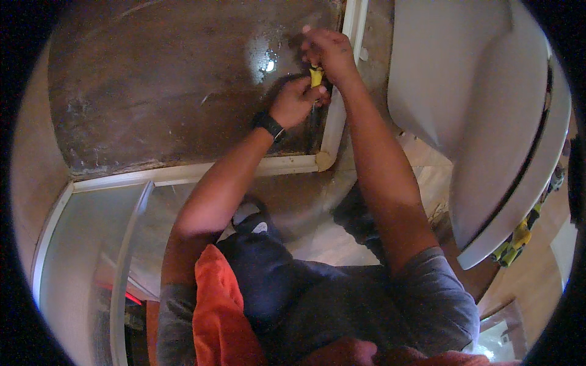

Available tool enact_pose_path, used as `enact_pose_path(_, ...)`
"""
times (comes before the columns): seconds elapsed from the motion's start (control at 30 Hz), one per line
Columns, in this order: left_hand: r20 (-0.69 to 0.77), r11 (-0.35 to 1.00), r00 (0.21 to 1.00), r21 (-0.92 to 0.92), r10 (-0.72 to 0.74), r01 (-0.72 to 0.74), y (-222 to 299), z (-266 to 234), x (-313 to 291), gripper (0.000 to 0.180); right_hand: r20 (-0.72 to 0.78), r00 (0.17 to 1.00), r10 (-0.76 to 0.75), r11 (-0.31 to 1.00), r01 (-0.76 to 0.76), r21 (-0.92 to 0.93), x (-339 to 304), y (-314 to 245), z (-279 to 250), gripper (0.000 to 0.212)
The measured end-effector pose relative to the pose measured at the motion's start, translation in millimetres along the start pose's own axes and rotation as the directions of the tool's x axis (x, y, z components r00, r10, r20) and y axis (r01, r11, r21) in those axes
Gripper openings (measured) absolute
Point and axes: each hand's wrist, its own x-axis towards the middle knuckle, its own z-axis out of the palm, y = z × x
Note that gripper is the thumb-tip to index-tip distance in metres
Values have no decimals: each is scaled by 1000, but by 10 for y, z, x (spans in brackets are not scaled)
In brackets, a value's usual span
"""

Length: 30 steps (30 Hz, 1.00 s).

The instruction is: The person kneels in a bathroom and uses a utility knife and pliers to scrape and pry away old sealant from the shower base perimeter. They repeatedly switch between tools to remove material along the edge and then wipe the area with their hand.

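A small yellow piece (pixel 315 77), soft-looking or bent, sits between my two hands over a dark, worn and wet floor panel. My left hand (pixel 295 101), with a black watch on its wrist, is closed on its lower end. My right hand (pixel 332 56) is at its upper end, fingers curled in against it. Those fingers partly hide the piece, so its exact kind is unclear. Both hands are by the white frame's right side.
A white frame edge (pixel 238 168) bounds the dark panel (pixel 177 91), with a wet patch (pixel 269 64) on it. At the right stands a white toilet (pixel 476 116); a yellow and dark cloth-like item (pixel 520 238) is beside it. Glass door panels (pixel 91 244) are at lower left. Orange cloth (pixel 220 305) hangs at my left side.
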Motion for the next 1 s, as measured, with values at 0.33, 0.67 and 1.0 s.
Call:
enact_pose_path(0.33,-105,884,993,467,53,2,-335,-32,58,27,-274,906,-323,646,-1,-763,14,4,433,54)
enact_pose_path(0.67,43,999,999,-41,6,-4,-33,-71,1,31,118,993,27,938,-66,339,29,225,-11,44)
enact_pose_path(1.0,13,907,998,416,65,-64,-76,-61,55,33,-216,951,-221,617,-36,-786,-15,-148,415,50)
